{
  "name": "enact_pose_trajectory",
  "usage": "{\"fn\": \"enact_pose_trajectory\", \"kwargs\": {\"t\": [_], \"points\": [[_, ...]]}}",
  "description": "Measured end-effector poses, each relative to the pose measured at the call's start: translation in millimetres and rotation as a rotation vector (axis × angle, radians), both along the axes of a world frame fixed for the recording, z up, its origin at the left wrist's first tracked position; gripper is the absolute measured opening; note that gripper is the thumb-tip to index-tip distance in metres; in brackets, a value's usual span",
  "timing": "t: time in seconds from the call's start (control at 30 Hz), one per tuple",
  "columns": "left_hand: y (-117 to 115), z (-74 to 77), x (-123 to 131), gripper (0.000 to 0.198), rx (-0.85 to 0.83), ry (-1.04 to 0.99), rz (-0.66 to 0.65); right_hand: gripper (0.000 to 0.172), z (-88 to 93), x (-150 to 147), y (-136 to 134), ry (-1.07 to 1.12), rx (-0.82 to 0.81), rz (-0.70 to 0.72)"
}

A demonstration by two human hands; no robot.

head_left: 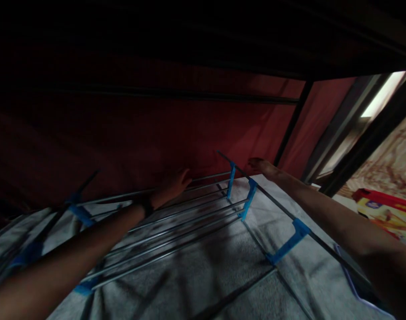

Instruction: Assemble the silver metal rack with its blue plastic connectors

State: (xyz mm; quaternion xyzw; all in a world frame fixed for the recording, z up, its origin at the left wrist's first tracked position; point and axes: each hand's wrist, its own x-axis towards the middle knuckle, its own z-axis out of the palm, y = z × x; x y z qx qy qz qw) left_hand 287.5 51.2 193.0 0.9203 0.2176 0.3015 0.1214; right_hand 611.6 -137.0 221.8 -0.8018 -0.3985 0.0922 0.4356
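A rack (176, 231) of thin metal rods joined by blue plastic connectors rests on the pale cloth-like surface. My left hand (173, 189), with a dark band at the wrist, reaches over its rods toward the far side. Its fingers are stretched out near the far rod, and I cannot tell whether they touch it. Beyond the rack's right end is my right hand (261, 165), fingers loosely extended beside a blue connector (232, 178). Nothing shows in either hand. Dim light hides the rack's left end in part, and my left forearm covers some of the rods.
Dark beams of a frame (292, 124) stand above and around the rack, with a red wall (203, 133) behind. At right lie a red and yellow box (388, 213) and a purple-rimmed container (351, 282). A bright opening (378, 98) is at upper right.
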Motion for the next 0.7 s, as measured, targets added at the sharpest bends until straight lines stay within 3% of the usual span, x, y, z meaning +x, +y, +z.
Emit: {"fn": "enact_pose_trajectory", "kwargs": {"t": [0.13,0.27,0.47,0.7], "points": [[-20.2,-23.0,88.4,0.036,0.109,0.146,-0.019,0.019,-33.3,11.4,24.2,0.505,0.044,0.035],[-24.4,-36.9,137.0,0.033,0.145,0.223,-0.041,0.033,-47.1,13.9,62.5,0.485,-0.006,0.105],[-19.0,-52.1,163.7,0.026,0.100,0.287,-0.121,0.022,-60.4,29.4,90.5,0.408,-0.023,0.191],[-14.2,-43.0,170.4,0.034,0.103,0.241,-0.133,0.023,-70.0,40.0,93.6,0.369,-0.052,0.280]]}}
